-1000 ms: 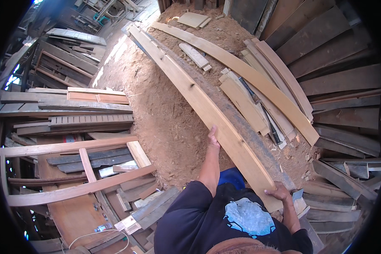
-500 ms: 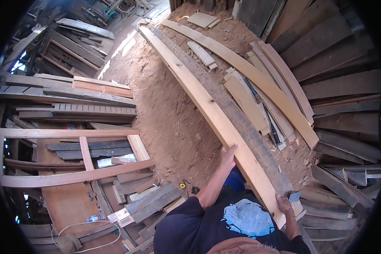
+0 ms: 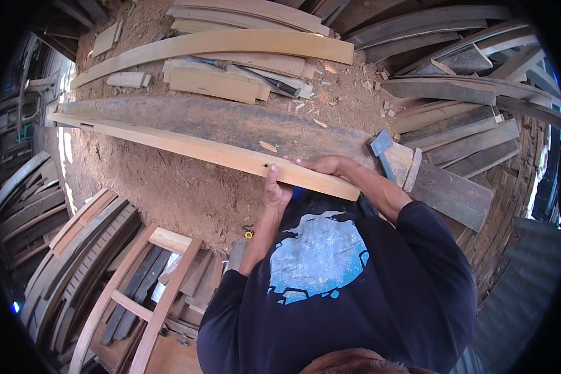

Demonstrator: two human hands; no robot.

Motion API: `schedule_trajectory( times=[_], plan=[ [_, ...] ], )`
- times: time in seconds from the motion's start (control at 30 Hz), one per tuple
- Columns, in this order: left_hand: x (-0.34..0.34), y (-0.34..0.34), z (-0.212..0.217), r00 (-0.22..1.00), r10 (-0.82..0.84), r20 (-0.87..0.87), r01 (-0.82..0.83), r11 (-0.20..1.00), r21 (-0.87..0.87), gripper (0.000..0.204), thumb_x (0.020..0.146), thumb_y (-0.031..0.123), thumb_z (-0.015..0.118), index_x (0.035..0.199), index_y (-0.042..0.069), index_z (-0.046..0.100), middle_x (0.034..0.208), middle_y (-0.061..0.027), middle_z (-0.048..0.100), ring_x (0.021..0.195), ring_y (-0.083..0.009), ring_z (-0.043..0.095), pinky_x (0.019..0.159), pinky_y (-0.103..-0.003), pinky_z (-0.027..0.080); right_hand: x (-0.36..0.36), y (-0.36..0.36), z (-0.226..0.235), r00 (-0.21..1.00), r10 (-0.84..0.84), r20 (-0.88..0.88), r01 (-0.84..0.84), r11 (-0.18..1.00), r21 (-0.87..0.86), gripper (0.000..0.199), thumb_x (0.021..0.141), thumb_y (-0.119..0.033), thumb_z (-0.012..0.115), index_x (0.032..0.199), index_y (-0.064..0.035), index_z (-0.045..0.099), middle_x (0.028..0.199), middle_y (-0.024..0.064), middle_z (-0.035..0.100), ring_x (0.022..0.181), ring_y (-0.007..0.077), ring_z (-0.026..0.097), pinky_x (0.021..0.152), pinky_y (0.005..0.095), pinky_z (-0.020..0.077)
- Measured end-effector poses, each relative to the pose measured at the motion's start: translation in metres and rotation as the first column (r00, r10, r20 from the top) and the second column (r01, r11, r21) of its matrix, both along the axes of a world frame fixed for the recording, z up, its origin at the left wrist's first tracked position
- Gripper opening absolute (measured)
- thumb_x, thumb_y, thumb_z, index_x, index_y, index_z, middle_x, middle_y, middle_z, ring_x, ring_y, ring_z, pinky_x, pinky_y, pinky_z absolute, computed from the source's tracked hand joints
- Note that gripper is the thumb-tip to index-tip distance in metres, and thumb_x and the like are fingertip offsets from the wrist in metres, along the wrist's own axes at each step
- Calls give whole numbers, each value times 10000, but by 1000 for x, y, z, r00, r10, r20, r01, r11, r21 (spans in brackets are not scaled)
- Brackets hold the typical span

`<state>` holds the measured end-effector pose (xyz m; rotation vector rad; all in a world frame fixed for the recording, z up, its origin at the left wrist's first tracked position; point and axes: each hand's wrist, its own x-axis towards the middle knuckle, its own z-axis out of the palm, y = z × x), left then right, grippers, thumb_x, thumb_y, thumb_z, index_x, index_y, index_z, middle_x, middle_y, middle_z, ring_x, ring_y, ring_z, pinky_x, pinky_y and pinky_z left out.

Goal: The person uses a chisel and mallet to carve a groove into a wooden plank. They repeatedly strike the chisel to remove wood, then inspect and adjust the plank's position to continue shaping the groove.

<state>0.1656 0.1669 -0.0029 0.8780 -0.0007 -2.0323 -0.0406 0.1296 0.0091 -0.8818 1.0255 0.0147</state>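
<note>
Long pale curved wooden plank (image 3: 199, 149) is being gripped by left hand (image 3: 274, 190) and right hand (image 3: 321, 166) at 6 o'clock end, atop dark weathered beam (image 3: 230, 121); judged positioning step, steady alignment being required.

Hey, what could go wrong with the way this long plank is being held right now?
Both hands, left hand and right hand, grip the long plank near one end, so its far end may sag or swing. It could also slip off the dark beam. Offcuts and sawdust nearby might cause a stumble.

Dark navy long-sleeved shirt (image 3: 386, 293), pale blue print — cracked, patchy
</note>
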Motion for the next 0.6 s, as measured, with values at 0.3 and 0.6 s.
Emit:
schedule_trajectory(
  times=[0.3, 0.6],
  plan=[
    [-16, -22, 6, 958, 229, 172, -235, 972, 14, 549, 764, 327, 795, 1183, 77, 545, 1042, -119, 624, 985, -276, 634, 1026, -543, 496, -180, 112, -41, 324, -49, -945, -181, 977, -113, 632, 844, -429, 705, 1287, 2, 573, 1356, 242, 549, 1247, 420, 546, 1023, 465, 474],
    [-24, -42, -18, 927, 330, 176, -343, 938, 45, 305, 696, 177, 798, 944, 152, 621, 957, -77, 649, 951, -255, 648, 930, -509, 539, -203, 116, -59, 698, -343, -629, 234, 939, -252, 402, 735, -276, 726, 978, 38, 670, 863, 217, 683, 876, 358, 676, 793, 449, 532]
  ],
)
